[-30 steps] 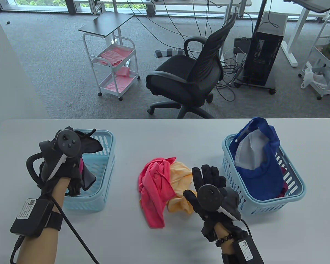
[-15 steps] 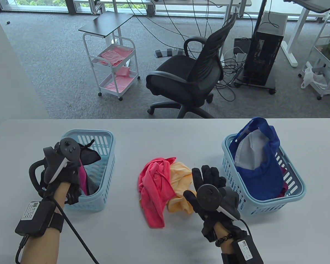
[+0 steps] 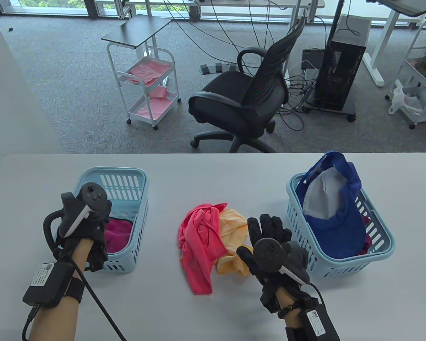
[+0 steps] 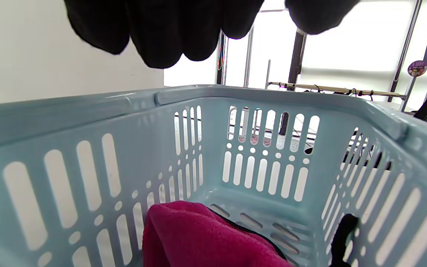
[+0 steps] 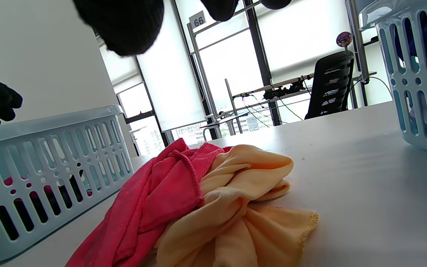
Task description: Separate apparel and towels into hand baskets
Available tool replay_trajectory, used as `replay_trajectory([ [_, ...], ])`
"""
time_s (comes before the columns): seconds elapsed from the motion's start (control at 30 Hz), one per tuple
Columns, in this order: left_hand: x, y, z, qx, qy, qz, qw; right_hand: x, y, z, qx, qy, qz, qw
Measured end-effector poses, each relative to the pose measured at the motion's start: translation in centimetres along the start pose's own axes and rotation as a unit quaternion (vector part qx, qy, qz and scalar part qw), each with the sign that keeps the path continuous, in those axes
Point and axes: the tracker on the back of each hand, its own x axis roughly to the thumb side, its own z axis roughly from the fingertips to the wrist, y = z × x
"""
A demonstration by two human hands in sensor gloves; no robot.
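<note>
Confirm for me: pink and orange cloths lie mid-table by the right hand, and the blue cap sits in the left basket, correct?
Not quite. The blue cap sits in the right basket, as the table view shows; the left basket holds a magenta cloth. The pink cloth and orange cloth do lie mid-table by the right hand.

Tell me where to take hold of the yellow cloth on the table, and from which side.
Grip the yellow cloth at its bunched fold near the right hand, coming from above on its right. Its left edge lies against or under the pink cloth, so a grip from that side would probably catch both. The hand hovers open right beside it.
</note>
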Motion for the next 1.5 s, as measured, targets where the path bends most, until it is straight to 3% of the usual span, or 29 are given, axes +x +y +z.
replay_trajectory([
  [0.23, 1.9, 1.2, 1.2, 0.038, -0.036, 0.002, 0.999, -0.1, 0.0, 0.0, 0.002, 0.003, 0.0, 1.0],
  [0.57, 8.6, 3.1, 5.3, 0.078, -0.147, -0.004, 0.986, -0.2, -0.1, 0.0, -0.002, 0.005, -0.003, 1.0],
  [0.8, 13.0, 2.9, 7.9, 0.068, -0.209, -0.002, 0.976, -0.2, -0.1, 0.0, -0.002, 0.005, -0.003, 1.0],
  [1.17, 18.0, -0.7, 8.6, 0.014, -0.245, 0.007, 0.969, -0.2, -0.1, 0.0, -0.002, 0.005, -0.003, 1.0],
  [1.5, 20.8, -6.4, 6.8, -0.054, -0.226, 0.009, 0.972, -0.9, -0.2, 0.0, -0.016, 0.01, -0.014, 1.0],
])
